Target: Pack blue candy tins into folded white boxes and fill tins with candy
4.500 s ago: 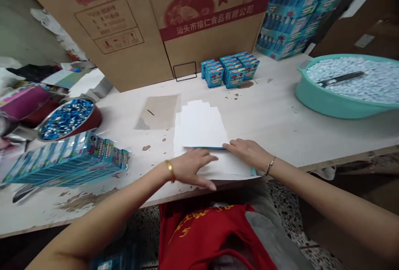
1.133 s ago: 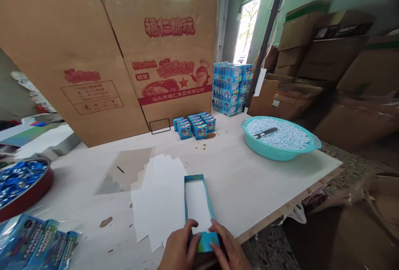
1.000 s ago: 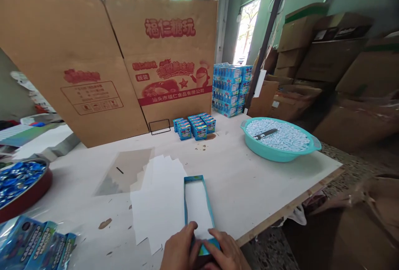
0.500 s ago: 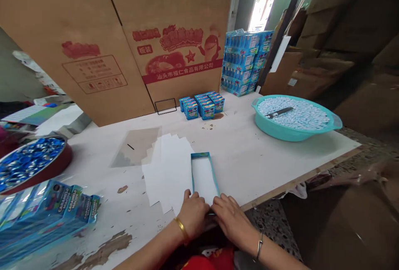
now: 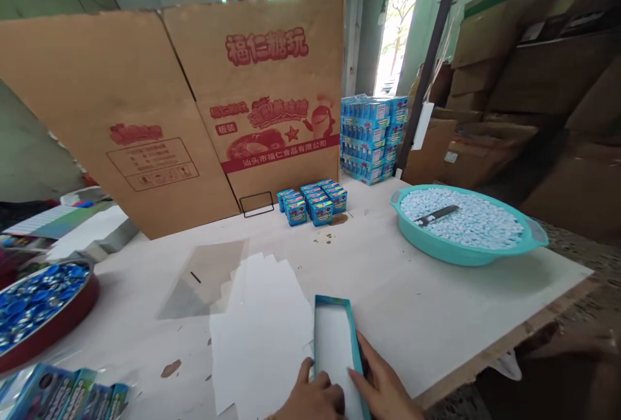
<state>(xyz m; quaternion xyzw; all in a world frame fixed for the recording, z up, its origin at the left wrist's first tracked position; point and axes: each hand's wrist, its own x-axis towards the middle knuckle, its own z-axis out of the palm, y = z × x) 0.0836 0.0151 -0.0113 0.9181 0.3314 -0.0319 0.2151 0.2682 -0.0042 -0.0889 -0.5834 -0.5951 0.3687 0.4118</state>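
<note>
A shallow, open long box [image 5: 332,301] with blue walls and a white inside lies at the near middle of the table. My right hand [image 5: 385,381] grips its right wall, thumb over the rim and fingers along the outside. At its near left part my left hand [image 5: 315,397] is closed with curled fingers, holding the left wall; the box's near end is out of view or hidden. Beside the box, to the left, spreads a fanned stack of white cards [image 5: 264,336].
A turquoise basin [image 5: 451,252] of pale pellets with a dark flat tool [image 5: 436,215] stands right. Small blue boxes [image 5: 313,203] sit before a large carton [image 5: 272,83]. Left are a red bowl [image 5: 80,307] of blue wrapped pieces, packed blue boxes [image 5: 72,391] and a translucent sheet [image 5: 204,277].
My view has tilted upward. My right hand has shifted from the box's near end to its right wall. My left hand has moved to the near left part.
</note>
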